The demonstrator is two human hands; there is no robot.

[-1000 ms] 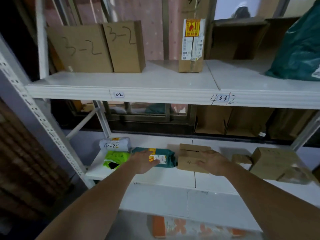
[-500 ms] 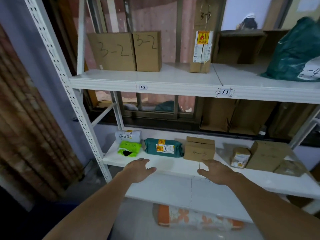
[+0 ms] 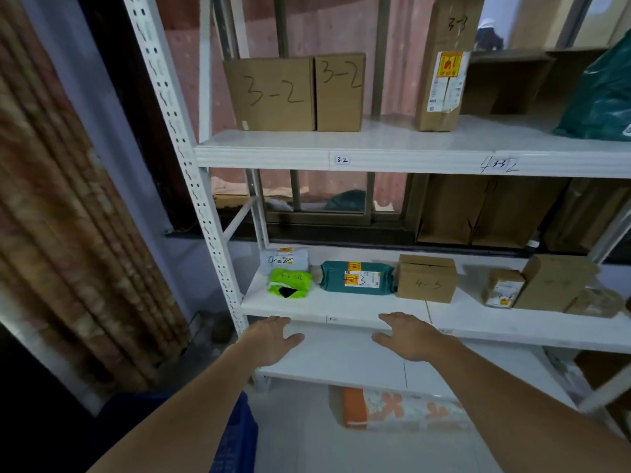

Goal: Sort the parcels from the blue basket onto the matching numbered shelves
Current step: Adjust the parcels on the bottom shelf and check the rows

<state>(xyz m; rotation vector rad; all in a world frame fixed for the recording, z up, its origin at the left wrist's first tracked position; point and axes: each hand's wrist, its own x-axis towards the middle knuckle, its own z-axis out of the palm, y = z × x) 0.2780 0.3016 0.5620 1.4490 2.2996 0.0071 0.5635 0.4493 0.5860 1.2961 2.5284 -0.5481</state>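
Head cam: left hand [image 3: 273, 341] and right hand [image 3: 408, 337] both flat out, fingers relaxed, holding nothing, just in front of the lower shelf [image 3: 341, 307]. On that shelf: white parcel [image 3: 285, 261], lime-green parcel [image 3: 290, 285], teal parcel [image 3: 356, 278] touching the "4-3" box [image 3: 426, 278]. Upper shelf [image 3: 375, 141] carrying two "3-2" boxes [image 3: 273, 93]. Corner of the blue basket [image 3: 235, 431] down low.

A teal parcel [image 3: 356, 278] lies flat touching a "4-3" cardboard box [image 3: 426, 278] on the shelf [image 3: 341, 307].
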